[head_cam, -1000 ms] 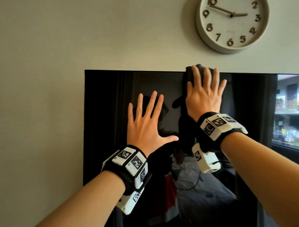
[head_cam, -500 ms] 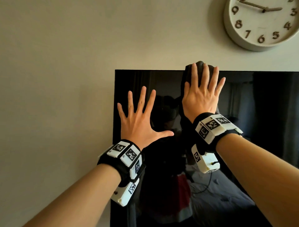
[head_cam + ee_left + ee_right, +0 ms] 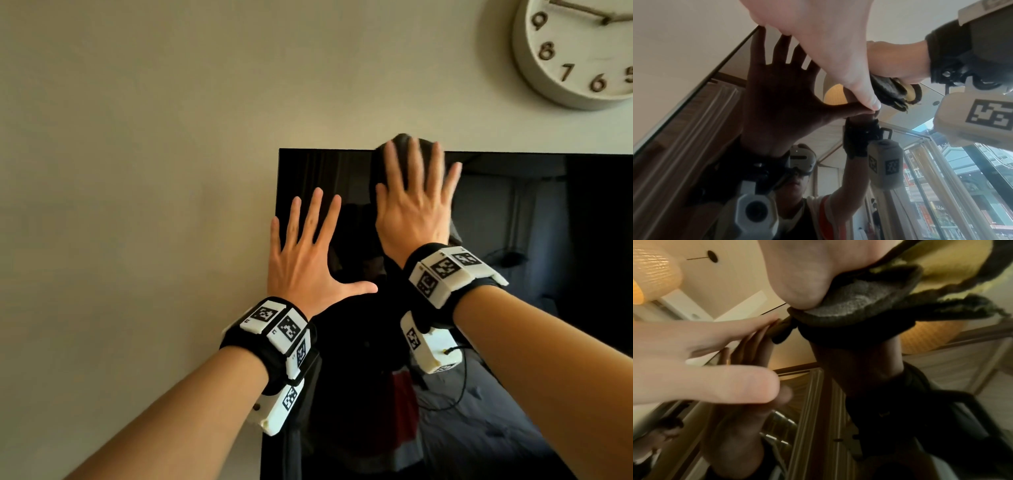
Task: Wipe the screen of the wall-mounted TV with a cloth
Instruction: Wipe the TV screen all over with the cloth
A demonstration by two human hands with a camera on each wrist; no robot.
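Note:
The wall-mounted TV screen (image 3: 513, 240) is black and glossy, and its top-left corner shows in the head view. A dark cloth (image 3: 400, 141) lies against the screen at its top edge and pokes just above the frame. My right hand (image 3: 414, 209) presses flat on the cloth, fingers straight and pointing up. In the right wrist view the heel of the right hand (image 3: 797, 280) bears on the grey-and-yellow cloth (image 3: 859, 311). My left hand (image 3: 308, 253) lies flat on the glass with fingers spread, its little finger at the screen's left edge. The left hand (image 3: 818, 32) holds nothing.
A round pale wall clock (image 3: 575, 51) hangs above and to the right of the TV. Bare beige wall (image 3: 137, 171) spreads left of the screen. The glass mirrors the room, the arms and the wrist cameras.
Both hands have slid left across the screen, and the cloth has gone along the top edge under the right hand. The left hand now reaches the TV's left edge.

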